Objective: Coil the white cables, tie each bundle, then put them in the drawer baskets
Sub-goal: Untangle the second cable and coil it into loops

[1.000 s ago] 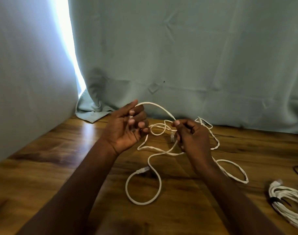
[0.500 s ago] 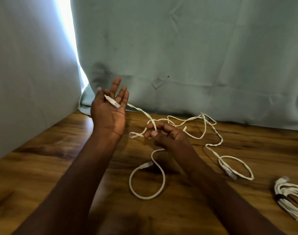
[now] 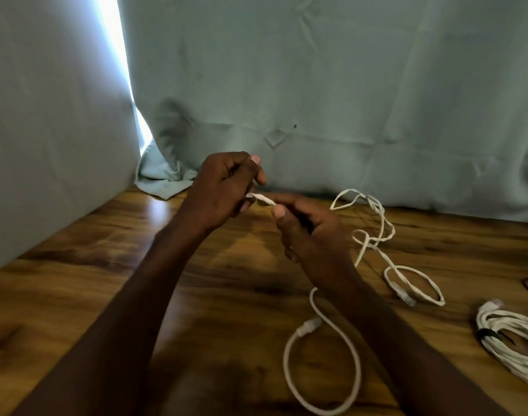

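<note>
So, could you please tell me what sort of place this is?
Probably a makeshift indoor recording corner: pale curtains hang on two sides of a wood-grain surface, daylight showing through their gap. Loose white cable lies about.

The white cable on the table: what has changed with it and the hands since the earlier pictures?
The left hand came down from its raised, open pose and now pinches the white cable near its end. The right hand rose to meet it and pinches the same stretch. The cable's slack now lies to the right. The tied bundle and the wooden table stayed as they were.
</note>
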